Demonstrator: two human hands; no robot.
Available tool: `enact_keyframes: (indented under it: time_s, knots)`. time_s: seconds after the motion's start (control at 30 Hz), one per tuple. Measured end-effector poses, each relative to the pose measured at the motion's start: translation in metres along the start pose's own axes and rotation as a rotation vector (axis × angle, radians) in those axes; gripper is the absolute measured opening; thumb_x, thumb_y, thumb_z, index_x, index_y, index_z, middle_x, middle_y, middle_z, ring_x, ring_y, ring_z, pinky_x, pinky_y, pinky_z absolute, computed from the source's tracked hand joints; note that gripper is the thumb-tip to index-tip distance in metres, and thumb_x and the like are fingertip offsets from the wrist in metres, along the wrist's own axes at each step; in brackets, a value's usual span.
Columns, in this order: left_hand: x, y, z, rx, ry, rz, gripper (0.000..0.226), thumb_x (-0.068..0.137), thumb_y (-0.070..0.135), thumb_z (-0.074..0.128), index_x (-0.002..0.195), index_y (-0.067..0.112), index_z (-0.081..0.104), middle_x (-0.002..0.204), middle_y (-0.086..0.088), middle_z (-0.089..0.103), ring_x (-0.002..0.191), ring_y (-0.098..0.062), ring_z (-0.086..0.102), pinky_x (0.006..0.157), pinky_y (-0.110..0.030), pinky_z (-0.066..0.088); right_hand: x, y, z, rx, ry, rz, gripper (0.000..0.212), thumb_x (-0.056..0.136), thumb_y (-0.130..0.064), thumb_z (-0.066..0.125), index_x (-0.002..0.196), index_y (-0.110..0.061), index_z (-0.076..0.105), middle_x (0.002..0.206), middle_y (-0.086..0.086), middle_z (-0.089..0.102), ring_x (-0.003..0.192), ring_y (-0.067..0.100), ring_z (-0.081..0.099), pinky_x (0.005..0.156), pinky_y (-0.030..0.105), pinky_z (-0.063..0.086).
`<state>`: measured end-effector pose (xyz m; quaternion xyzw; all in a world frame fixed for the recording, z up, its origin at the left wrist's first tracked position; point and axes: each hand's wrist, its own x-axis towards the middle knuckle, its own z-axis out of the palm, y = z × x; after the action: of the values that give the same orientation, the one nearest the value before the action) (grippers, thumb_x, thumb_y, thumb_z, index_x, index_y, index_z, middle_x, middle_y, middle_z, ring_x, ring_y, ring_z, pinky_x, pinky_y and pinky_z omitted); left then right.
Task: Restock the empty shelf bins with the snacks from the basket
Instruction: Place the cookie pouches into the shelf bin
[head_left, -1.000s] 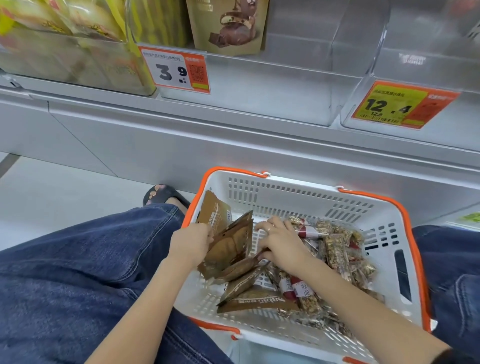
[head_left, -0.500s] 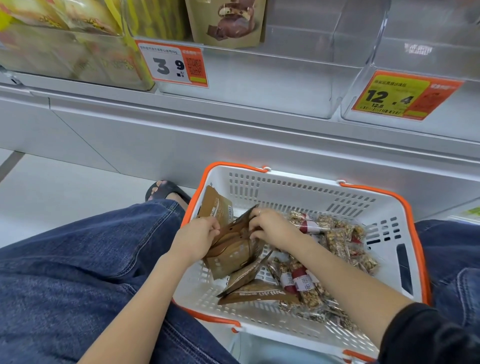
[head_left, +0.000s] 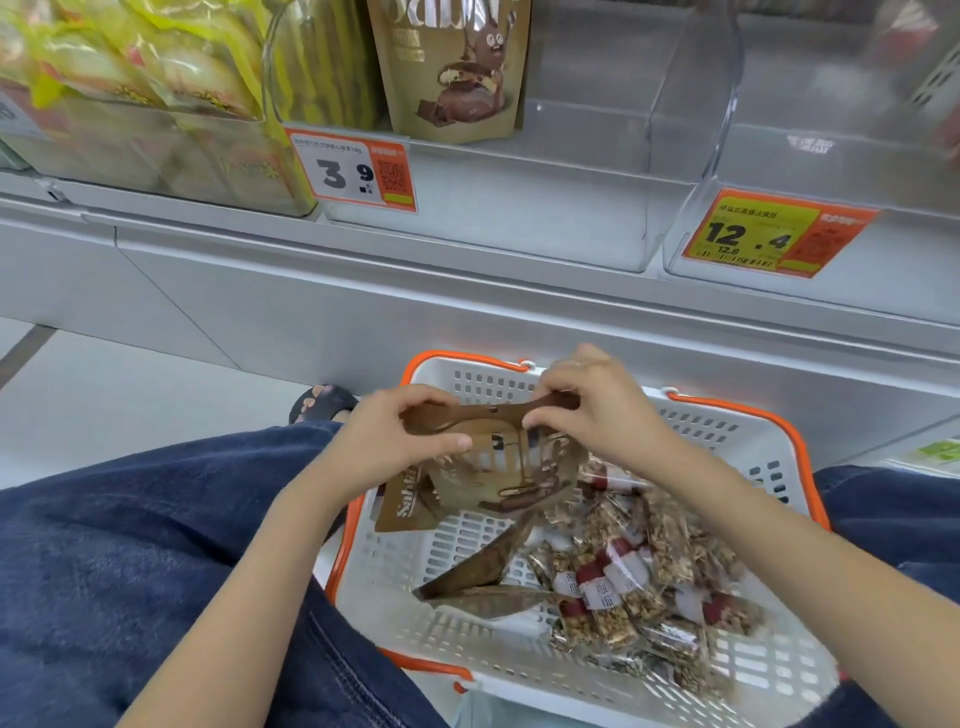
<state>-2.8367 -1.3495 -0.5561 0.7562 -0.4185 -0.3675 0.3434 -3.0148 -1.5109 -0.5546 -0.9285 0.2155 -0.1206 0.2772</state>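
A white basket with an orange rim (head_left: 748, 415) sits between my knees. Above its left side, my left hand (head_left: 400, 441) and my right hand (head_left: 597, 410) both grip the top edge of a small stack of brown snack pouches (head_left: 498, 478). Two more brown pouches (head_left: 478, 577) lie flat on the basket floor. Several clear-wrapped granola bars (head_left: 639, 577) fill its right half. On the shelf, the clear bin (head_left: 519, 208) with the 3.9 price tag (head_left: 353, 171) holds one upright brown pouch (head_left: 457, 67). The bin (head_left: 831, 176) with the 12.4 tag (head_left: 758, 236) looks empty.
A bin of yellow-green packets (head_left: 140, 98) stands at the shelf's left. The grey shelf base (head_left: 363, 306) runs behind the basket. My denim-clad legs (head_left: 130, 561) flank it, and a sandalled foot (head_left: 322, 402) rests on the pale floor.
Both hands have gathered the brown pouches and lifted them up off the basket floor toward its rear rim. The view has tilted up, showing more of the shelf.
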Motion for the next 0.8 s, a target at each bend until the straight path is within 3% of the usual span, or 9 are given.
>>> enact_keyframes:
  time_s: [0.1,0.2,0.3,0.4,0.47,0.57,0.63,0.7,0.8]
  knots:
    - [-0.001,0.035,-0.016,-0.224,0.16,0.135,0.032,0.076,0.021,0.076,0.106,0.027,0.067,0.099,0.014,0.071,0.092,0.006,0.064,0.076,-0.008,0.049,0.004,-0.03,-0.062,0.184,0.131,0.005,0.015,0.072,-0.025,0.08,0.066,-0.026,0.065,0.067,-0.014,0.06,0.079,0.01,0.048,0.07,0.021,0.037]
    - [0.004,0.075,-0.018,-0.422,0.245,0.221,0.012,0.086,0.014,0.064,0.087,0.026,0.067,0.079,0.019,0.072,0.077,0.006,0.065,0.07,-0.007,0.047,0.007,-0.055,-0.106,0.52,0.278,0.043,0.022,0.075,-0.011,0.076,0.064,-0.025,0.063,0.056,-0.015,0.061,0.058,-0.002,0.053,0.057,0.011,0.039]
    - [0.014,0.104,-0.02,-0.602,0.325,0.276,0.02,0.091,0.013,0.057,0.079,0.022,0.07,0.078,0.005,0.072,0.079,-0.012,0.067,0.076,-0.024,0.053,0.013,-0.067,-0.124,0.622,0.453,0.05,0.019,0.079,-0.008,0.072,0.068,-0.021,0.062,0.056,-0.017,0.061,0.055,-0.004,0.053,0.056,0.01,0.041]
    - [0.02,0.122,-0.033,-0.639,0.45,0.323,0.016,0.091,0.012,0.057,0.077,0.01,0.063,0.063,0.005,0.067,0.059,-0.009,0.062,0.061,-0.025,0.05,0.017,-0.066,-0.123,0.615,0.381,0.109,0.017,0.081,-0.008,0.069,0.078,-0.023,0.063,0.064,-0.022,0.066,0.062,-0.007,0.058,0.061,0.008,0.044]
    - [0.021,0.13,-0.044,-0.677,0.51,0.348,0.019,0.093,0.01,0.055,0.075,0.01,0.061,0.055,0.005,0.065,0.048,-0.008,0.058,0.052,-0.022,0.048,0.019,-0.062,-0.113,0.578,0.285,0.143,0.01,0.087,-0.015,0.064,0.082,-0.024,0.064,0.071,-0.021,0.067,0.067,-0.006,0.059,0.065,0.011,0.045]
    - [0.021,0.148,-0.066,-0.751,0.527,0.437,0.021,0.092,0.009,0.055,0.074,0.015,0.064,0.054,0.002,0.063,0.045,-0.011,0.057,0.048,-0.023,0.048,0.038,-0.068,-0.117,0.587,0.404,0.141,0.022,0.091,-0.028,0.06,0.075,-0.015,0.065,0.068,-0.01,0.061,0.064,0.006,0.053,0.064,0.028,0.042]
    - [0.025,0.16,-0.085,-0.732,0.535,0.541,0.024,0.09,0.01,0.059,0.073,0.023,0.069,0.059,0.004,0.065,0.051,-0.01,0.058,0.053,-0.026,0.047,0.058,-0.086,-0.137,0.612,0.542,0.056,0.028,0.092,-0.024,0.059,0.064,-0.019,0.06,0.056,-0.009,0.056,0.056,0.012,0.052,0.059,0.033,0.044]
    - [0.03,0.173,-0.107,-0.677,0.556,0.659,0.037,0.09,0.006,0.058,0.071,0.034,0.073,0.065,0.01,0.068,0.06,-0.004,0.061,0.059,-0.021,0.048,0.08,-0.106,-0.161,0.658,0.649,-0.097,0.025,0.092,-0.02,0.057,0.067,-0.021,0.057,0.052,-0.007,0.054,0.05,0.017,0.053,0.053,0.043,0.048]
    - [0.037,0.185,-0.144,-0.557,0.654,0.793,0.035,0.088,-0.001,0.059,0.071,0.028,0.069,0.067,0.015,0.069,0.067,0.0,0.062,0.066,-0.015,0.048,0.109,-0.128,-0.183,0.383,0.789,-0.465,0.016,0.091,-0.015,0.057,0.078,-0.023,0.063,0.066,-0.021,0.058,0.064,0.006,0.058,0.06,0.032,0.049]
